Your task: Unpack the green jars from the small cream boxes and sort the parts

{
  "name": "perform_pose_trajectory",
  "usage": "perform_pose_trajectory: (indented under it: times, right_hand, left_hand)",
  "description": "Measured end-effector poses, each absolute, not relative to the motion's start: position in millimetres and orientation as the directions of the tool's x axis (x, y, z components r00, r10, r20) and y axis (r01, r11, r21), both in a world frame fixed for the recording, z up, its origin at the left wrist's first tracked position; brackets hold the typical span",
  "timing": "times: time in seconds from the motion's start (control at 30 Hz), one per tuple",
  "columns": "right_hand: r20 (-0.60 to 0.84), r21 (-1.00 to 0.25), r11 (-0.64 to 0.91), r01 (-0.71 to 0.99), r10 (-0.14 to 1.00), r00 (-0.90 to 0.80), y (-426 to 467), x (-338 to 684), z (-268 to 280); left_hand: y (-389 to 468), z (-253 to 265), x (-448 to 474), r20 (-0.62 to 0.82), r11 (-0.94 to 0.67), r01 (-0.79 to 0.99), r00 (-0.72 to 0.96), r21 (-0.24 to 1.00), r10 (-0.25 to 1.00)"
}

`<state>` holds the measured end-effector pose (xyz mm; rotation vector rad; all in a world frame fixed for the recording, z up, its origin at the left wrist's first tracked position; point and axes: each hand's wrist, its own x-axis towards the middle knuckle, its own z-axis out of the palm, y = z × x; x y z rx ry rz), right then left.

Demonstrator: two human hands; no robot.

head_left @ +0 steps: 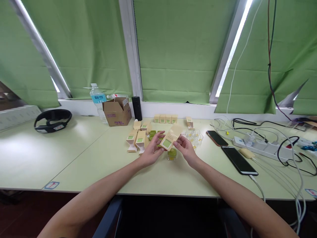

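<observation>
"Fingers (156, 136) of both hands: wide or narrow?"

"Closed on one cream carton (170, 136); the left hand (150, 153) supports its left side, the right hand (187, 150) pinches its lower right edge."

"Where is it?"

"Tilted above the table (99, 175), by a green-lidded jar (171, 154) (whether they touch, I can't quite tell)."

"And around it?"

"Green lids (153, 132) partly hidden behind the left hand, open cartons (132, 136) farther left, clear jars (195, 135) beyond the right hand. Four small cartons (165, 119) line up behind; outermost, a cardboard box (116, 114) left, two phones (239, 160) right."
</observation>
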<state>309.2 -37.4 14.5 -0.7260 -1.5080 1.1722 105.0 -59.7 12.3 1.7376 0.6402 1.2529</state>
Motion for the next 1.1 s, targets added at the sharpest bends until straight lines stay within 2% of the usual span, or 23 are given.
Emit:
perform_pose_trajectory:
  times: [0.5,0.7,0.8,1.0,1.1]
  right_hand:
    - [0.404,-0.915,0.381,-0.135,0.875,-0.266,-39.0,306.6,9.8]
    - [0.342,-0.934,0.301,-0.194,0.912,-0.228,-43.0,306.8,20.2]
    - [0.326,-0.937,0.277,-0.213,0.913,-0.245,-44.9,307.2,24.8]
    - [0.288,-0.947,0.245,-0.206,0.932,-0.221,-44.9,306.3,24.6]
    - [0.278,-0.950,0.235,-0.205,0.937,-0.212,-43.6,306.7,23.6]
  left_hand:
    - [-59.8,15.0,105.3,0.483,-0.472,-0.132,0.387,0.872,0.785]
    - [-59.3,12.7,102.1,0.507,-0.525,-0.086,0.429,0.847,0.747]
    - [-60.2,13.8,100.4,0.498,-0.537,-0.040,0.436,0.843,0.749]
    - [-61.0,14.9,104.4,0.562,-0.632,0.197,0.317,0.749,0.764]
    - [-61.3,14.5,103.8,0.601,-0.679,0.220,0.332,0.700,0.727]
